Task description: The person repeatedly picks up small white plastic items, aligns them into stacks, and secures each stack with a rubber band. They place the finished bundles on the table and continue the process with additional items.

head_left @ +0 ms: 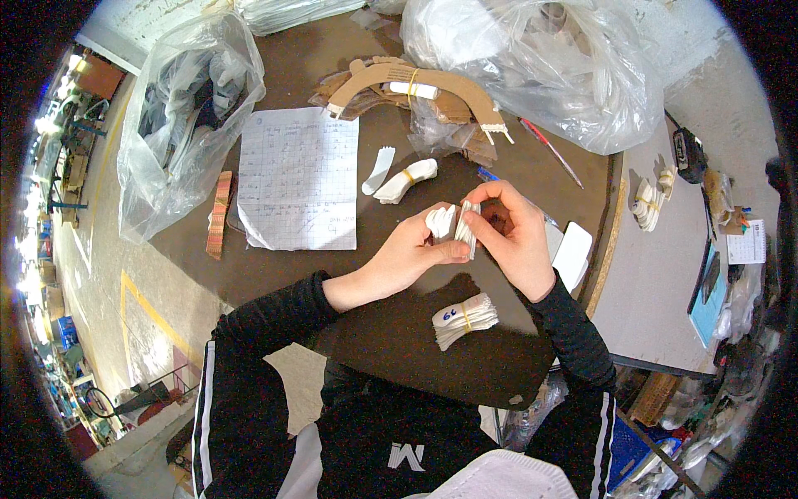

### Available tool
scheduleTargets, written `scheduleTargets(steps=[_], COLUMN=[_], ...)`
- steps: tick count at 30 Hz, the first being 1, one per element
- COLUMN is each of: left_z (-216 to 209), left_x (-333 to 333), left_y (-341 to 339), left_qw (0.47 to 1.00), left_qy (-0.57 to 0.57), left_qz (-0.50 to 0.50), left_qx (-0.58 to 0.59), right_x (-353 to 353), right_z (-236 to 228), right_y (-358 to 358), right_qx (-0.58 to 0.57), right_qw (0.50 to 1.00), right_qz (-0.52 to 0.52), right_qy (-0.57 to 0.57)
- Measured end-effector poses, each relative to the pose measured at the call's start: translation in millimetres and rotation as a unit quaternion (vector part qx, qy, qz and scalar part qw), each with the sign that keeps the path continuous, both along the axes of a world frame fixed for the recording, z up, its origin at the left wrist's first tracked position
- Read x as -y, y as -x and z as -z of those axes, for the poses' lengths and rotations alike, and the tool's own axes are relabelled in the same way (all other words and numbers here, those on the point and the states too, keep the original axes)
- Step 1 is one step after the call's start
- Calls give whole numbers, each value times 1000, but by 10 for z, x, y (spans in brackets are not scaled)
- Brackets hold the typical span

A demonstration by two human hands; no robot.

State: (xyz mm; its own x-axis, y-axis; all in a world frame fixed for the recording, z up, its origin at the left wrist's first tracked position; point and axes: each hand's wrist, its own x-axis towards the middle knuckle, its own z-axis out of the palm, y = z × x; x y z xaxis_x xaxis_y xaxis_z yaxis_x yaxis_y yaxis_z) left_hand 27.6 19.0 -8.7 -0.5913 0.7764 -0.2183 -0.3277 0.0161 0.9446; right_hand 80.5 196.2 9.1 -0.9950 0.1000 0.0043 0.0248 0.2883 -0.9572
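Above the table's near part, my left hand (397, 256) is closed around a stack of thin white curved pieces (440, 221). My right hand (517, 237) pinches several more upright white pieces (467, 232) from the same stack, thumb and fingers pressed on them. A small gap separates the two portions. Nearer to me lies a bundle of like white pieces (450, 328) with a yellow rubber band around it and a blue mark on its end. Beyond my hands rest another banded bundle (411, 180) and a loose white piece (379, 170).
A handwritten sheet (298, 183) lies left of my hands, beside a striped orange strip (219, 214). Farther off are an arched cardboard piece (432, 73), a red pen (550, 151) and two clear plastic bags (137, 158). More white bundles (646, 205) sit on the grey side table.
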Motion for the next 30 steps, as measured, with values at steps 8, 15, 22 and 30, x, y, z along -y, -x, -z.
scheduleTargets(steps=[8, 15, 22, 30], left_z=[31, 21, 108, 135], left_x=[2, 2, 22, 48], left_y=[-6, 8, 13, 52], left_qw=[1000, 998, 990, 964], left_qy=[6, 18, -37, -128], left_qz=[2, 17, 18, 37], left_qx=[25, 56, 133, 231], right_x=[15, -2, -11, -41], right_z=[-69, -28, -8, 33], right_y=[12, 34, 47, 50], right_qx=[-50, -89, -79, -66], right_qw=[999, 995, 996, 997], right_qz=[-13, -9, 4, 30], right_qy=[-12, -42, -42, -39])
